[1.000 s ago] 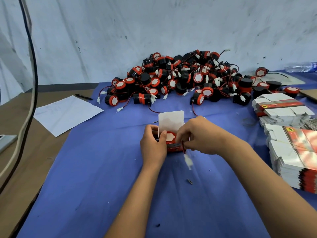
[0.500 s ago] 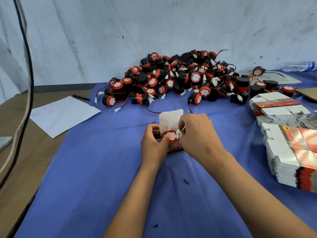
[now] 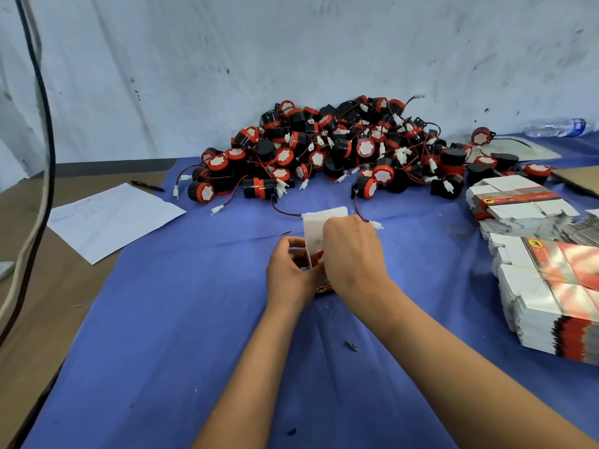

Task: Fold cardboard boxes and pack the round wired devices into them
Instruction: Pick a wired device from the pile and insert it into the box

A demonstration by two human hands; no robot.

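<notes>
Head view, box: the box (image 3: pixel 316 236) stands in front of the device pile (image 3: pixel 340 150), lid flap up.
Left hand (image 3: pixel 291 273): curled round the box's side.
Right hand (image 3: pixel 351 251): over the opening; fingers hidden, grip unclear.
Device: the red device (image 3: pixel 318 257) is inside.
Advice: tuck the wire fully in before closing.

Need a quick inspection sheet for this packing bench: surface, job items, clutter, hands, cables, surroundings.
Surface: blue cloth over a brown table.
Job's things: open box with a device inside; device pile; flat box stacks.
Clutter: paper sheet, pen, water bottle, small scraps.
Hands: left hand holds the box; right hand works at its opening.
Cables: hanging cords at left.
Surroundings: scuffed white wall.
</notes>
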